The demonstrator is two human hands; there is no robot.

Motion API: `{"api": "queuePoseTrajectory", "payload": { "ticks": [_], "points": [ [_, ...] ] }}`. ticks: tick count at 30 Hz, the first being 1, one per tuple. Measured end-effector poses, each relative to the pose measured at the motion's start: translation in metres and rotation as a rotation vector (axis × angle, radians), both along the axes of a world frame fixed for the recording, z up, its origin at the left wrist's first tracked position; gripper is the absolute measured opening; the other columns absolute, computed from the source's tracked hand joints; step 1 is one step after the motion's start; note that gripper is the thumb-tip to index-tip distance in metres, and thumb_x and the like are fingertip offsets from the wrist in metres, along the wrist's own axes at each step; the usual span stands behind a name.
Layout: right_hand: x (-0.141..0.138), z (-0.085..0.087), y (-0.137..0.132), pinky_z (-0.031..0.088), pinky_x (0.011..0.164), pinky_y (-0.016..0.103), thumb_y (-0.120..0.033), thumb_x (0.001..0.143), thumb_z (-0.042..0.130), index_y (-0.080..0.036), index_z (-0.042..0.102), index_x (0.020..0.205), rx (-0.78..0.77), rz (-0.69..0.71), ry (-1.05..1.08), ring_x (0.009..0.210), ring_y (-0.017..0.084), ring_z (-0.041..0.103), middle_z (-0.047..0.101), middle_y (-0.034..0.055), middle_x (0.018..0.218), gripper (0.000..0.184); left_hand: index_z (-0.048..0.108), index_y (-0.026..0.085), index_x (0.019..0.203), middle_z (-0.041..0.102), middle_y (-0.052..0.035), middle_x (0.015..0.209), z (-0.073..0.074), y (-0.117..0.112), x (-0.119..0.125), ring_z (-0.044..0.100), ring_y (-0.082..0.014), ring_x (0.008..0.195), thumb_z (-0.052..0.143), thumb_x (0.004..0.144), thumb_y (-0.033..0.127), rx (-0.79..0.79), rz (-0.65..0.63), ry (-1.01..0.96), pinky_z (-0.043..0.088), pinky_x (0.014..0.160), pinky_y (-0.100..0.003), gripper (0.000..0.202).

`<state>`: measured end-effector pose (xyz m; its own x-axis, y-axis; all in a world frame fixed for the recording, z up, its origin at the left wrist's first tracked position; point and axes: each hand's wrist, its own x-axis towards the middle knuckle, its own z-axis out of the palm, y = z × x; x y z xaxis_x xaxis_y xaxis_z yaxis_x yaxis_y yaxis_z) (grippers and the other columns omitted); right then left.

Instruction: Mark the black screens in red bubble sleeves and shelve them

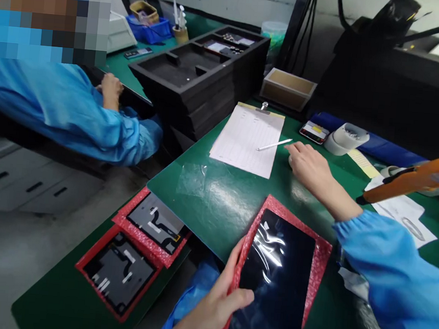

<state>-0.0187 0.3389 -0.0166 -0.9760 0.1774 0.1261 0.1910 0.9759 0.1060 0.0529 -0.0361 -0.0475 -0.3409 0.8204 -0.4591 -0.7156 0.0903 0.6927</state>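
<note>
The table mat [220,200] is deep green and glossy. On it a black, shiny panel [274,282] lies in red bubble-textured wrap [320,260]; two more panels [135,252] to the side show grey-black backs with white strips, edged in the same red. The clipboard sheet [245,138] is white with faint ruled lines and a yellow top strip, a white pen [274,145] across it. The stacked trays [200,76] are matte black. The tool [414,179] at the edge is bright orange with a black tip. Both sleeves [393,282] are sky blue, like the co-worker's coat [55,104].
</note>
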Motion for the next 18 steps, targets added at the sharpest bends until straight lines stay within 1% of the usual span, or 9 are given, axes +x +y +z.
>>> {"api": "queuePoseTrajectory", "payload": {
  "ticks": [2, 3, 5, 6, 9, 12, 16, 17, 18],
  "points": [
    [-0.028, -0.004, 0.008, 0.042, 0.073, 0.040, 0.000, 0.098, 0.036, -0.009, 0.069, 0.124, 0.029, 0.024, -0.041, 0.093, 0.032, 0.061, 0.071, 0.0252, 0.119, 0.043, 0.019, 0.032, 0.183, 0.039, -0.0101, 0.187, -0.008, 0.000, 0.004, 0.034, -0.0323, 0.174, 0.076, 0.096, 0.034, 0.041, 0.117, 0.147, 0.024, 0.143, -0.050, 0.104],
    [-0.038, -0.006, 0.010, 0.042, 0.073, 0.040, 0.002, 0.097, 0.036, -0.008, 0.069, 0.122, 0.039, 0.038, -0.060, 0.092, 0.031, 0.061, 0.071, 0.0244, 0.118, 0.043, 0.015, 0.033, 0.184, 0.034, -0.0108, 0.189, -0.012, 0.000, 0.005, 0.033, -0.0320, 0.174, 0.074, 0.100, 0.035, 0.040, 0.204, 0.245, 0.024, 0.143, -0.050, 0.103],
    [-0.051, -0.008, 0.012, 0.044, 0.075, 0.038, 0.002, 0.099, 0.039, -0.009, 0.069, 0.119, 0.050, 0.069, -0.088, 0.091, 0.028, 0.061, 0.072, 0.0203, 0.115, 0.037, 0.021, 0.033, 0.181, 0.028, -0.0109, 0.191, -0.017, -0.003, 0.004, 0.029, -0.0314, 0.176, 0.070, 0.106, 0.033, 0.011, 0.354, 0.474, 0.023, 0.143, -0.050, 0.090],
    [-0.055, -0.008, 0.012, 0.045, 0.076, 0.038, 0.000, 0.101, 0.041, -0.009, 0.069, 0.117, 0.050, 0.086, -0.095, 0.091, 0.027, 0.061, 0.072, 0.0182, 0.113, 0.033, 0.028, 0.033, 0.179, 0.029, -0.0104, 0.191, -0.018, -0.004, 0.001, 0.029, -0.0312, 0.176, 0.067, 0.108, 0.031, -0.017, 0.383, 0.578, 0.024, 0.143, -0.049, 0.082],
    [-0.058, -0.006, 0.012, 0.046, 0.077, 0.037, 0.000, 0.101, 0.044, -0.011, 0.069, 0.110, 0.037, 0.131, -0.085, 0.090, 0.026, 0.062, 0.072, 0.0175, 0.110, 0.029, 0.058, 0.029, 0.164, 0.055, -0.0099, 0.177, -0.011, -0.007, -0.017, 0.047, -0.0325, 0.167, 0.064, 0.110, 0.025, -0.092, 0.293, 0.796, 0.033, 0.139, -0.048, 0.055],
    [-0.047, 0.003, 0.010, 0.046, 0.073, 0.038, -0.001, 0.100, 0.039, -0.013, 0.068, 0.108, 0.016, 0.142, -0.015, 0.089, 0.028, 0.063, 0.071, 0.0216, 0.114, 0.032, 0.079, 0.027, 0.140, 0.080, -0.0099, 0.146, -0.002, 0.000, -0.042, 0.069, -0.0322, 0.145, 0.065, 0.109, 0.021, -0.039, 0.116, 1.001, 0.047, 0.129, -0.049, 0.035],
    [-0.006, 0.019, -0.017, 0.053, 0.070, 0.038, -0.024, 0.110, 0.050, -0.016, 0.063, 0.114, -0.053, 0.092, 0.246, 0.088, 0.028, 0.068, 0.069, 0.0213, 0.121, 0.016, 0.077, 0.022, 0.138, 0.085, -0.0083, 0.136, -0.007, 0.023, -0.063, 0.074, -0.0298, 0.133, 0.059, 0.108, 0.015, 0.156, 0.013, 1.437, 0.058, 0.114, -0.049, 0.036],
    [0.009, 0.023, -0.030, 0.054, 0.069, 0.037, -0.031, 0.109, 0.060, -0.019, 0.062, 0.104, -0.173, 0.088, 0.442, 0.082, 0.026, 0.068, 0.070, 0.0155, 0.106, 0.013, 0.076, 0.020, 0.138, 0.085, -0.0079, 0.137, -0.010, 0.029, -0.065, 0.074, -0.0296, 0.133, 0.059, 0.108, 0.014, 0.163, 0.008, 1.541, 0.058, 0.113, -0.048, 0.035],
    [0.025, 0.026, -0.046, 0.055, 0.067, 0.036, -0.035, 0.107, 0.068, -0.023, 0.060, 0.097, -0.310, 0.081, 0.585, 0.074, 0.024, 0.068, 0.070, 0.0087, 0.092, 0.019, 0.075, 0.019, 0.138, 0.084, -0.0075, 0.139, -0.014, 0.034, -0.066, 0.072, -0.0294, 0.134, 0.059, 0.108, 0.013, 0.151, 0.005, 1.632, 0.058, 0.112, -0.047, 0.035]
  ]
}}
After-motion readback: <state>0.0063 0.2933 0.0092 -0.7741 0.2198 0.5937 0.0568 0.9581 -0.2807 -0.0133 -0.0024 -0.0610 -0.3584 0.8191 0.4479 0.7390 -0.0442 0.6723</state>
